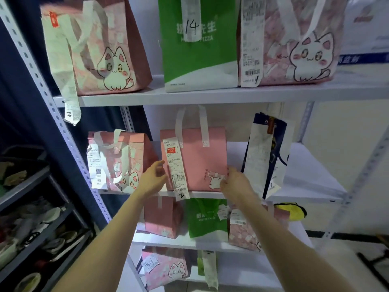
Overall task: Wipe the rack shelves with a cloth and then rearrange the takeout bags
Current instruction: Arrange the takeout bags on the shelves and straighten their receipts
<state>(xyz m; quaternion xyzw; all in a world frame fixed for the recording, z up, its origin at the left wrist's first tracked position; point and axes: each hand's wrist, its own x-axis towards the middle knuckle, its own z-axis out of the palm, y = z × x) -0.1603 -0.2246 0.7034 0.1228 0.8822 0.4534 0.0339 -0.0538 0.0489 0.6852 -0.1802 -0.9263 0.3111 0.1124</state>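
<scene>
A plain pink takeout bag (195, 157) with a long receipt marked 2 stands upright at the middle of the second shelf (311, 186). My left hand (154, 178) is at the bag's left edge with fingers spread, holding nothing. My right hand (233, 182) grips the bag's lower right corner, thumb over the small cat print. To its left stands a pink cat bag (120, 161). On its right leans a tall dark blue and white bag (267, 157). A yellow cloth (292, 210) lies on the shelf below, at the right.
The top shelf (210, 94) carries two pink cat bags (101, 49) and a green pizza bag (197, 45) marked 14. Lower shelves hold pink and green bags (207, 220). A dark rack (31, 207) with clutter stands at the left. Bare shelf surface lies right of the blue bag.
</scene>
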